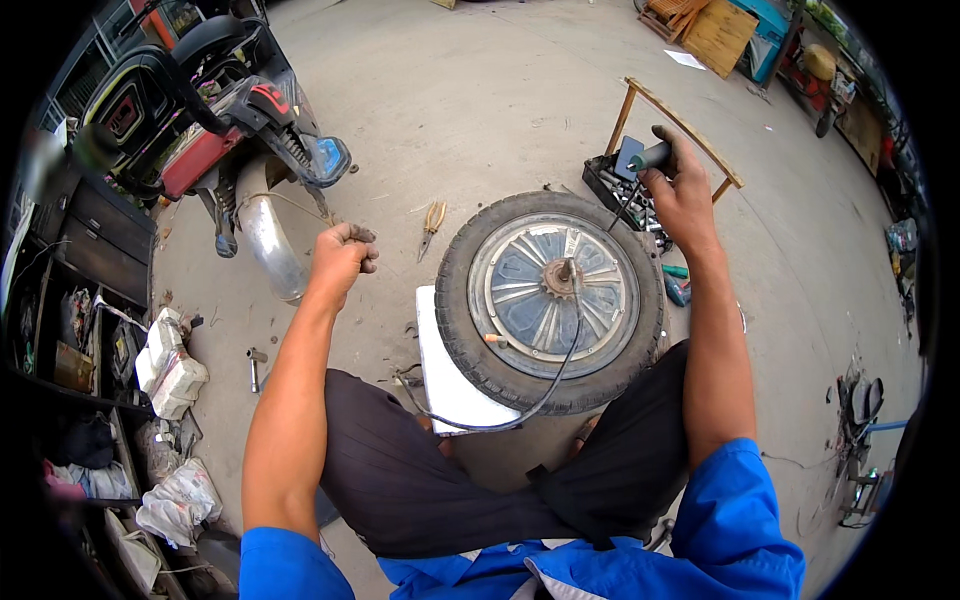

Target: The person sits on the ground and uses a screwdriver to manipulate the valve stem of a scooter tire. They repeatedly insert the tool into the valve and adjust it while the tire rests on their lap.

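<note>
Centre frame, the black-tyred silver hub wheel (550, 300) lies flat between our hands: right hand (683, 190) grasping a grey-handled tool (652, 156), left hand (343, 255) clenched, perhaps on something small.

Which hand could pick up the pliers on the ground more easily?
Probably the left hand. It is closed loosely, beside the pliers. The right hand is beyond the wheel, gripping a tool handle.
</note>
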A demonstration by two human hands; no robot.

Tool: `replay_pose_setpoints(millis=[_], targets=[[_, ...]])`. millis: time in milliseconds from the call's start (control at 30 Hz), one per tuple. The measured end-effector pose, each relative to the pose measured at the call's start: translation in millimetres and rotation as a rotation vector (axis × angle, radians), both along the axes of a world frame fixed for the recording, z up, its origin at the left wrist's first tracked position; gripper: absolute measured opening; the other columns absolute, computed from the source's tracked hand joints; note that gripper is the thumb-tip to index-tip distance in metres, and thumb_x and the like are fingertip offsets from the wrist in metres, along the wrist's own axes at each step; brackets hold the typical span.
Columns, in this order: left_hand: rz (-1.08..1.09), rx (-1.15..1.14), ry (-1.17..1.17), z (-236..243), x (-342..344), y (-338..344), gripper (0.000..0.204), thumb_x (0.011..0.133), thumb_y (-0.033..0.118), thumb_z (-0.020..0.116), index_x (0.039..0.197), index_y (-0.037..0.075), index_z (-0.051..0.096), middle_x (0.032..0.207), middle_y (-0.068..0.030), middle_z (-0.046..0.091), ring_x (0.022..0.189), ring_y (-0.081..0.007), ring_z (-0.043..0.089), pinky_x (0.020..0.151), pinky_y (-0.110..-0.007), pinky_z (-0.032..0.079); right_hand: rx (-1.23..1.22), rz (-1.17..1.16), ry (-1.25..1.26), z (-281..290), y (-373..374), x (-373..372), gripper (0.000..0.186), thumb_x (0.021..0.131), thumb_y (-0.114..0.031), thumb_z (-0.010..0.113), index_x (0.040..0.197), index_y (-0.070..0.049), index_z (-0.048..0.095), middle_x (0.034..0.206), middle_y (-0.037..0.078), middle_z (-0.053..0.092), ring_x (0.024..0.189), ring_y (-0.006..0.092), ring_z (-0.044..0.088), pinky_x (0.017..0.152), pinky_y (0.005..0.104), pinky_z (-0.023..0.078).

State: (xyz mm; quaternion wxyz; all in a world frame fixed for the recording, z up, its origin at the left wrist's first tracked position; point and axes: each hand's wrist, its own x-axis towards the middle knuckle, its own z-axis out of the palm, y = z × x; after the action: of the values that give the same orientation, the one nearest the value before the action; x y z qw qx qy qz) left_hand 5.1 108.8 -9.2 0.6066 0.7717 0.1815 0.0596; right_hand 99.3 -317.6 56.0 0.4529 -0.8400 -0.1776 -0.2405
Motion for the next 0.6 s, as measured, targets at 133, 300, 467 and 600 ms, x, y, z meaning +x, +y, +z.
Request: replay_pose_setpoints(millis=[133,300,467,600], targets=[[0.005,-0.032,-0.029,-1.4,0.1,2.4,0.014,0.079,-0.006,0.058,0.093,-0.007,0.062,0.071,-0.0077,0.061,0.055,-0.0129,0.056,0.053,-0.026,0.046,-0.007,0.039,-0.015,0.7,0.7,-0.9,0.042,0.083,0.004,0.065,0.124,0.003,0.055,0.086,0.016,0.068,0.079,0.0229,0.067,0.075,0.0346,0.052],[0.002,-0.027,-0.016,-0.3,-0.1,1.1,0.015,0.078,-0.006,0.058,0.093,-0.007,0.062,0.071,-0.008,0.062,0.055,-0.013,0.055,0.053,-0.026,0.047,-0.043,0.048,0.035,-3.7,-4.9,-7.3,0.043,0.08,0.004,0.065,0.123,0.002,0.056,0.087,0.021,0.068,0.078,0.0273,0.068,0.074,0.0369,0.052],[-0.009,-0.005,-0.011,-1.9,1.4,-0.6,0.014,0.079,-0.006,0.058,0.092,-0.007,0.061,0.071,-0.0081,0.062,0.055,-0.013,0.055,0.053,-0.026,0.048,-0.084,0.033,0.025,-5.0,-10.6,-12.5,0.043,0.08,0.003,0.065,0.122,0.003,0.056,0.089,0.022,0.068,0.079,0.0295,0.069,0.074,0.0376,0.052],[-0.016,-0.018,-0.023,-1.7,1.2,-0.2,0.015,0.079,-0.006,0.057,0.093,-0.008,0.062,0.072,-0.0082,0.062,0.056,-0.0129,0.056,0.053,-0.026,0.048,-0.025,0.048,0.06,-8.6,-9.9,-12.8,0.042,0.081,0.003,0.066,0.122,0.003,0.055,0.091,0.022,0.069,0.081,0.0307,0.069,0.075,0.0376,0.052]])
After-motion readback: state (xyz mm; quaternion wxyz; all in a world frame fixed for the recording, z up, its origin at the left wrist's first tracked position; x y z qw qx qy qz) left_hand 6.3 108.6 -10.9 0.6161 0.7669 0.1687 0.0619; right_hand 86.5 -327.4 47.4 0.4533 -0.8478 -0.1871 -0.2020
